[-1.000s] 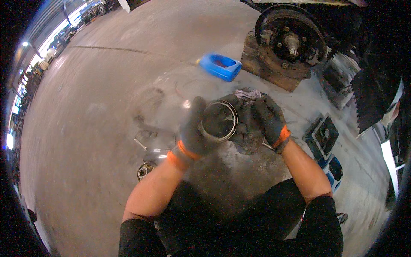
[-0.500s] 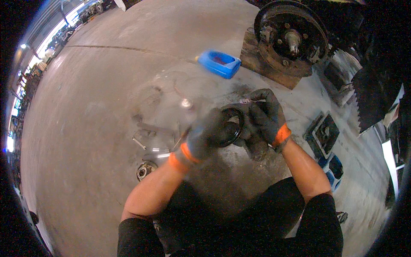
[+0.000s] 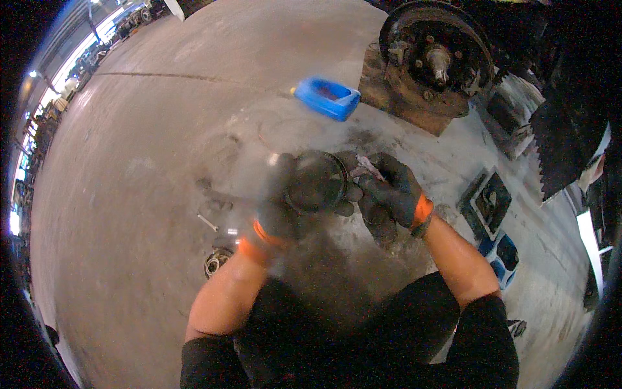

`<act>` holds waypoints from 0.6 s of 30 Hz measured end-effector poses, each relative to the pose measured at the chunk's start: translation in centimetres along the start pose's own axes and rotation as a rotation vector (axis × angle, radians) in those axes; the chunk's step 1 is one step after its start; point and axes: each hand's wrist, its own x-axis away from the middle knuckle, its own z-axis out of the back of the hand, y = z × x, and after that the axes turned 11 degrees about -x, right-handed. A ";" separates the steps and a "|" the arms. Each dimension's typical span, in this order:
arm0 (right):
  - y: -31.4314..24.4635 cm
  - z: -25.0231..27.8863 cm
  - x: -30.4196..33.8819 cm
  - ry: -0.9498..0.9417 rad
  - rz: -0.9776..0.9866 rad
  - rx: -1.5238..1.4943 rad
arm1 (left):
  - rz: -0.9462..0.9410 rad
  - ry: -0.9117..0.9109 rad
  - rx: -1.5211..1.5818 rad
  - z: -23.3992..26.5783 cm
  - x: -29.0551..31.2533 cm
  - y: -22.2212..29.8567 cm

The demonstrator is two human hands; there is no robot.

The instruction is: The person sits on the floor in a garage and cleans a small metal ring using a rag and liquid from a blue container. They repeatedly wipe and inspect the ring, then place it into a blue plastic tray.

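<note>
A gloved worker handles a grimy part above a stained concrete floor [image 3: 139, 214]. Farthest left of the fingers lie a slim silver metal tool [image 3: 208, 223], slanting down to the right, and, below it, a round, greasy metal hub piece [image 3: 217, 262], partly covered by the left forearm. The left hand [image 3: 277, 214], in a dark fabric glove with an orange cuff, grips a black, glossy-rimmed ring [image 3: 345, 178]; motion blurs this hand, but fingertips show past the ring's right edge. Circular and without a long axis, the ring turns its broad face up toward the camera; its interior is too dark to tell open from solid. Beyond the fingers, a blue plastic jug [image 3: 311, 96] lies on its side, yellow-capped end to the left. Just right of the ring, a crumpled, pale pinkish cloth rag [image 3: 368, 167] is pinched in the fingers of the right hand [image 3: 396, 188], gloved alike. The rag's long axis runs from upper left down to the right, into the grip, where its lower end is hidden. Up and right of these fingers, a rusty, round wheel assembly [image 3: 437, 61] stands at a weathered wooden board [image 3: 405, 107]; farther right lies a dark, square-rimmed tray [image 3: 478, 202].
</note>
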 end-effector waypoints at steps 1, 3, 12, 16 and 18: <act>0.3 -0.2 0.2 0.012 0.013 -0.082 | -0.004 0.062 0.009 -1.0 0.0 0.3; 0.3 -0.7 0.5 0.037 0.083 -0.121 | -0.012 0.081 0.075 -0.9 -0.2 0.4; -2.7 -2.7 2.0 0.153 0.054 0.227 | -0.274 0.203 -0.025 -0.5 -1.5 -1.0; -4.6 -5.8 3.3 0.203 0.029 0.269 | -0.391 0.306 -0.165 -1.6 -2.0 -1.5; -4.6 -6.7 3.5 0.256 0.045 0.274 | -0.443 0.347 -0.233 -1.8 -1.9 -1.9</act>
